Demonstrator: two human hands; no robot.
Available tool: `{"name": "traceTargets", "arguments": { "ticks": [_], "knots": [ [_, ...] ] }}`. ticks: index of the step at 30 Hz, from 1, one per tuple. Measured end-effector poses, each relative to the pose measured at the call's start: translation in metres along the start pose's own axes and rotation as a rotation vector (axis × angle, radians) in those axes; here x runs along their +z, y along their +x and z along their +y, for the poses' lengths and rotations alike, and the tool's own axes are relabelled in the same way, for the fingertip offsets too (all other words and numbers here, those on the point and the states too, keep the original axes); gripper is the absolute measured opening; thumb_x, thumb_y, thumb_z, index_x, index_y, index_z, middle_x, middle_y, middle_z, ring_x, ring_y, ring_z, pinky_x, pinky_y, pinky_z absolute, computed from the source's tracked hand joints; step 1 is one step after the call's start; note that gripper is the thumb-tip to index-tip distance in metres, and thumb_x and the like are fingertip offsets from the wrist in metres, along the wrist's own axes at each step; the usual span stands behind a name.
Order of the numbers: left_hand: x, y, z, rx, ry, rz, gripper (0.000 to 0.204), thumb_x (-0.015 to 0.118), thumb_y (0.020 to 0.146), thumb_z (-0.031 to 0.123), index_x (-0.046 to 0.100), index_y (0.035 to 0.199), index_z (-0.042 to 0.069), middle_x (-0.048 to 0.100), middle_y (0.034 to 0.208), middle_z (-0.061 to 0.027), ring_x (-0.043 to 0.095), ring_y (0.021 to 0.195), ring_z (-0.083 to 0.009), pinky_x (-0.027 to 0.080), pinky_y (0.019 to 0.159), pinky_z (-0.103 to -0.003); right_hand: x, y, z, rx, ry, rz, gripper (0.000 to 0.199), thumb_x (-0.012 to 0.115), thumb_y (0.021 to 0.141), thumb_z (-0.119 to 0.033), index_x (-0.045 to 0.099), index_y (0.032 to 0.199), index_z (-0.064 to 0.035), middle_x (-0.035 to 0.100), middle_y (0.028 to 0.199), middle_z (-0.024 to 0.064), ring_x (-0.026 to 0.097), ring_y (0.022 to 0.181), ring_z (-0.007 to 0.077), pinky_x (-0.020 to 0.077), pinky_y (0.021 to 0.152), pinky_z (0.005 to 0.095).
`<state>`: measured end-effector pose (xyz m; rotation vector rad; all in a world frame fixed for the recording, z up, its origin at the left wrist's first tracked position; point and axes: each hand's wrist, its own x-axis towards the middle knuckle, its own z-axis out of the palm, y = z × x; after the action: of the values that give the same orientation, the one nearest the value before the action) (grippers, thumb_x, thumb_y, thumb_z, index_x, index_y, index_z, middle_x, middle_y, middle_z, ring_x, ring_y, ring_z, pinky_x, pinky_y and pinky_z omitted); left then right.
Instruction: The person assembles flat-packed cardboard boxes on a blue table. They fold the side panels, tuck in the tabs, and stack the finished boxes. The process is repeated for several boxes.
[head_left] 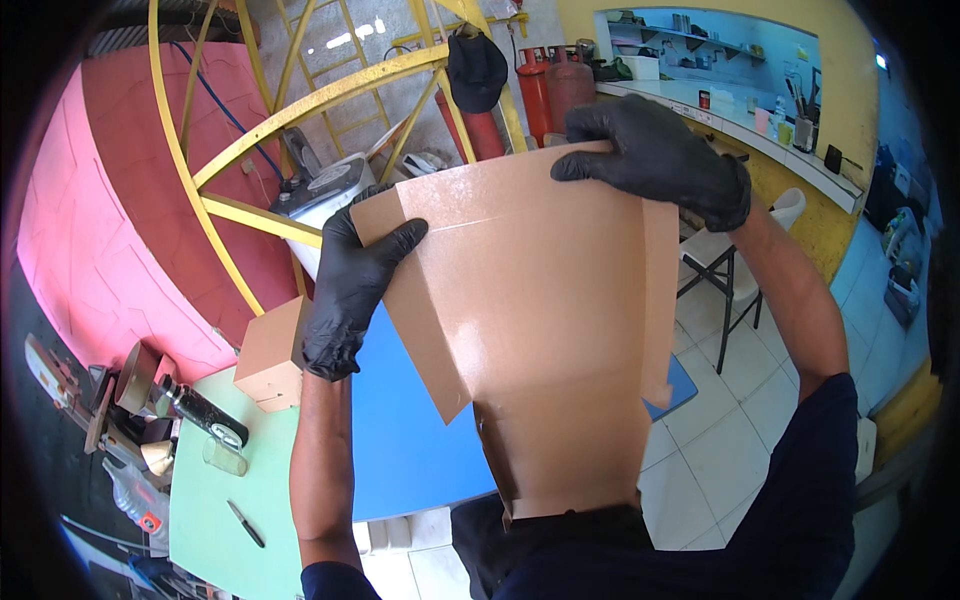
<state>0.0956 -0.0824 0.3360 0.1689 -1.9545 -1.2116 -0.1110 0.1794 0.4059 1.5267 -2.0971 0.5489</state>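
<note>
A flat brown cardboard box blank (540,310), glossy and creased with side flaps, is held up in front of me. My left hand (352,290), in a black glove, grips its upper left corner flap. My right hand (655,155), also in a black glove, clamps over its top right edge. The sheet's lower end comes down toward my body and hides much of the blue table (415,440) behind it.
A folded brown box (272,358) stands at the blue table's left end. A green table (215,500) holds a pen, a dark bottle and tools. Yellow metal frame (300,105), red gas cylinders (555,85), a white chair (745,270) and a counter stand beyond.
</note>
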Motion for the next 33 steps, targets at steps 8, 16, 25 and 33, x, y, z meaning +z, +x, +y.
{"name": "traceTargets", "arguments": {
  "ticks": [8, 16, 25, 33],
  "knots": [
    [-0.022, -0.015, -0.039, -0.008, -0.003, -0.104, 0.036, 0.084, 0.087, 0.009, 0.073, 0.121, 0.002, 0.077, 0.108, -0.0042, 0.07, 0.094, -0.0115, 0.057, 0.086, -0.028, 0.073, -0.039, 0.054, -0.057, 0.431, 0.042, 0.04, 0.072, 0.081, -0.003, 0.063, 0.12, -0.0004, 0.072, 0.111, 0.0161, 0.07, 0.101, 0.0319, 0.0528, 0.094, 0.0402],
    [-0.023, -0.03, -0.06, 0.109, 0.002, -0.357, 0.026, 0.077, 0.079, -0.007, 0.081, 0.102, 0.002, 0.076, 0.12, -0.0127, 0.07, 0.113, -0.0219, 0.054, 0.099, -0.033, 0.111, -0.07, 0.049, -0.402, -0.357, 0.071, 0.033, 0.071, 0.088, -0.007, 0.065, 0.121, -0.0046, 0.067, 0.126, 0.014, 0.066, 0.115, 0.0313, 0.0521, 0.101, 0.0415],
    [0.021, -0.048, -0.056, 0.169, 0.073, -0.356, 0.024, 0.076, 0.074, -0.015, 0.081, 0.086, 0.006, 0.073, 0.118, -0.0097, 0.068, 0.111, -0.0204, 0.057, 0.094, -0.031, 0.121, -0.048, -0.031, -0.175, 0.62, -0.235, 0.033, 0.064, 0.1, -0.019, 0.067, 0.128, -0.0015, 0.071, 0.113, 0.0212, 0.068, 0.108, 0.0357, 0.0512, 0.096, 0.0423],
    [-0.01, -0.037, -0.021, -0.017, -0.272, -0.614, 0.053, 0.077, 0.074, -0.011, 0.069, 0.125, 0.001, 0.065, 0.135, -0.0134, 0.064, 0.118, -0.0245, 0.051, 0.102, -0.038, 0.15, -0.018, -0.042, -0.101, 0.64, -0.244, 0.029, 0.074, 0.09, -0.028, 0.076, 0.099, -0.0012, 0.073, 0.095, 0.0178, 0.07, 0.086, 0.0364, 0.0525, 0.078, 0.0447]
  ]
}}
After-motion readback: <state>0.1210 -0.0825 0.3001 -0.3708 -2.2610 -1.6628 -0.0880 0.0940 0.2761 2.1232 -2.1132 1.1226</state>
